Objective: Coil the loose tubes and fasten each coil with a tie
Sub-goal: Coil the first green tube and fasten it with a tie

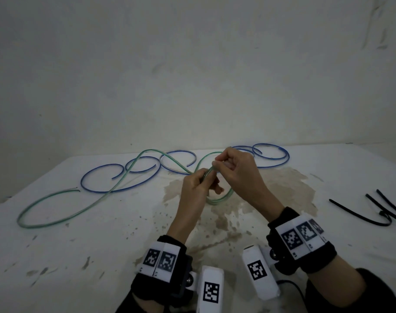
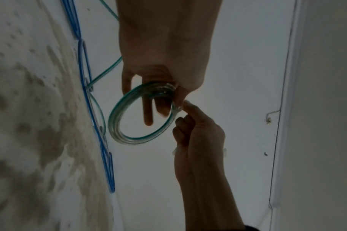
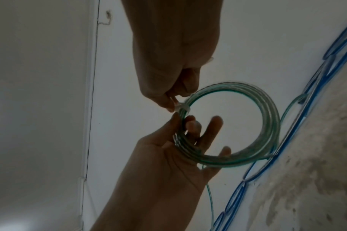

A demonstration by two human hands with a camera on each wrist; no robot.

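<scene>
My left hand (image 1: 205,180) holds a coil of clear green tube (image 3: 267,118) above the table, thumb and fingers curled round its strands (image 2: 164,90). A thin white tie (image 3: 183,108) wraps the coil's strands. My right hand (image 1: 219,164) pinches that tie at the coil's edge, fingertips (image 3: 168,103) right beside the left thumb. The lower part of the coil (image 1: 219,198) hangs below both hands. More green tube (image 1: 57,213) lies loose on the table to the left and runs toward my hands. A blue tube (image 1: 115,188) loops along the table's far side.
Black ties (image 1: 371,213) lie near the table's right edge. The white table cloth (image 1: 102,245) has a brown stain (image 1: 283,188) under and to the right of my hands. A bare wall stands just behind the table.
</scene>
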